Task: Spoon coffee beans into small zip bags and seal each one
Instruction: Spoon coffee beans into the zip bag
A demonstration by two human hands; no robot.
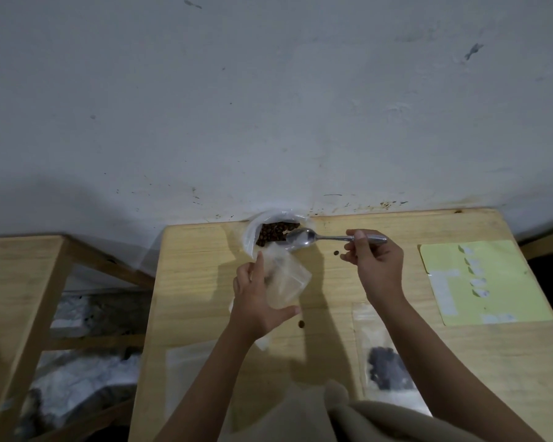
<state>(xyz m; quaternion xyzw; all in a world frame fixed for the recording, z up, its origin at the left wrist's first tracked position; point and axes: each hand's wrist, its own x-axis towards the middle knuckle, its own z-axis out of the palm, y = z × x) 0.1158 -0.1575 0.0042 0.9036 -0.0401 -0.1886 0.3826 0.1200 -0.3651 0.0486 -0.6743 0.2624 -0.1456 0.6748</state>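
A large white bag of coffee beans stands open at the far edge of the wooden table, against the wall. My right hand pinches the handle of a metal spoon, whose empty bowl hovers at the bag's mouth. My left hand holds a small clear zip bag upright just below the spoon; the bag looks empty. A filled zip bag with dark beans lies flat at the near right.
Two loose beans lie on the table, one bean near the spoon and another bean by my left thumb. A yellow label sheet lies at the right. Empty zip bags lie at the near left. A wooden frame stands left of the table.
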